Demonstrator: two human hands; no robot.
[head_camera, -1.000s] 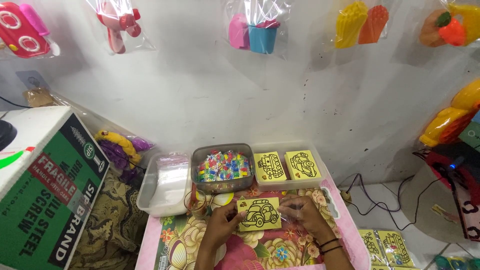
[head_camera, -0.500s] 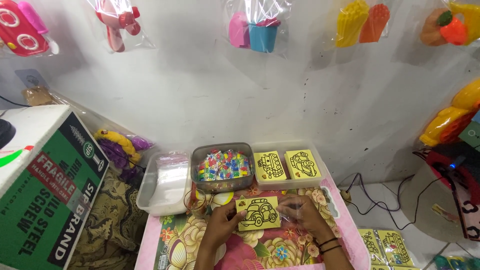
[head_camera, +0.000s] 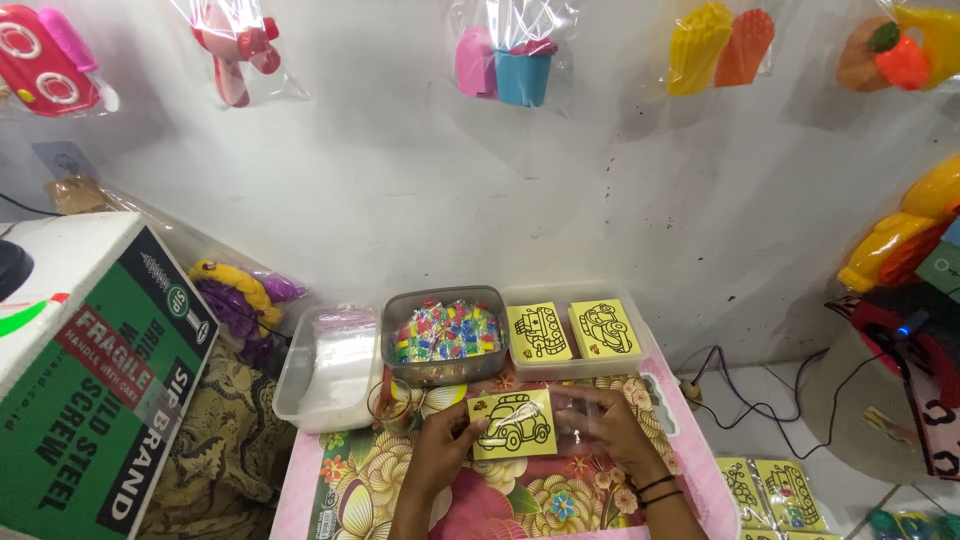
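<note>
My left hand (head_camera: 443, 447) grips the left edge of a yellow card (head_camera: 512, 424) printed with a black car outline, held just above a floral pink table (head_camera: 500, 500). My right hand (head_camera: 612, 432) holds a clear plastic sleeve (head_camera: 578, 420) against the card's right edge. Behind the card stands a grey tub (head_camera: 445, 337) full of small colourful packets. To its right a clear tray (head_camera: 575, 335) holds two stacks of yellow picture cards.
A clear container (head_camera: 330, 365) of plastic sleeves sits at the left of the table, beside a green and white cardboard box (head_camera: 90, 380). Bagged plastic toys hang on the white wall (head_camera: 400, 200). More yellow cards (head_camera: 770, 490) and cables lie on the floor at the right.
The card has moved slightly left and lower. My right hand has brought the clear sleeve closer to the card's right edge.
</note>
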